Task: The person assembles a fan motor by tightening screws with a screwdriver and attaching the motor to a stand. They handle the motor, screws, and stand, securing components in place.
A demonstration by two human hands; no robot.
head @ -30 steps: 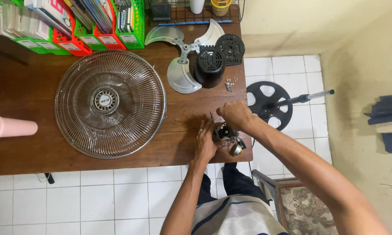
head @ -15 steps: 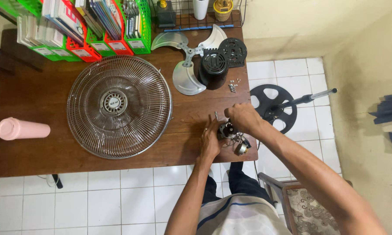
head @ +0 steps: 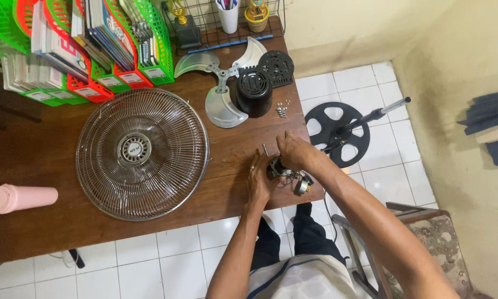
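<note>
A small fan motor (head: 286, 173) with wires and a metal shaft lies near the right front corner of the brown wooden table (head: 44, 227). My left hand (head: 258, 180) presses against its left side. My right hand (head: 294, 150) grips it from above. A round wire fan guard (head: 142, 153) lies flat in the middle of the table. Behind the motor lie a silver three-blade fan propeller (head: 220, 83), a black motor cover (head: 254, 91), a black round back plate (head: 276, 67) and several small screws (head: 282, 108).
Green and red file racks with books (head: 88, 44) fill the back left. A pink bottle (head: 21, 197) lies at the left edge. A white pen cup (head: 227, 16) stands at the back. The fan's black base and pole (head: 340, 126) lie on the tiled floor to the right, near a chair (head: 420, 232).
The view has shifted, so the table and its things sit further right and lower in frame. Both hands stay on the motor with little movement.
</note>
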